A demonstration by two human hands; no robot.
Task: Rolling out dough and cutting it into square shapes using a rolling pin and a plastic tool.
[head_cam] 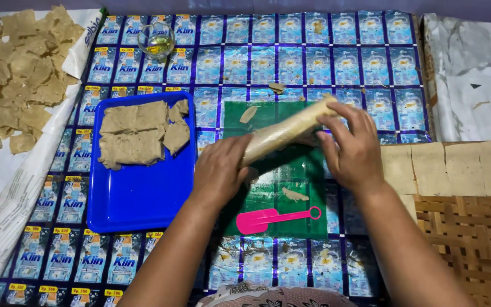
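The surface (313, 57) is covered by a mat of joined blue sachet wrappers. A blue tray (137, 199) at left holds flat brown dough pieces (137, 133). A green sheet (296, 193) lies at centre, with a pink spatula (277, 219) on it. Above the sheet, the left hand (220, 170) and right hand (353, 150) are each clamped on a tan rolling pin (285, 132).

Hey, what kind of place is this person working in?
Probably a home snack-making spot on the floor: a blue plastic tray of dough sheets, tan cut squares drying on paper, and a woven bamboo mat.
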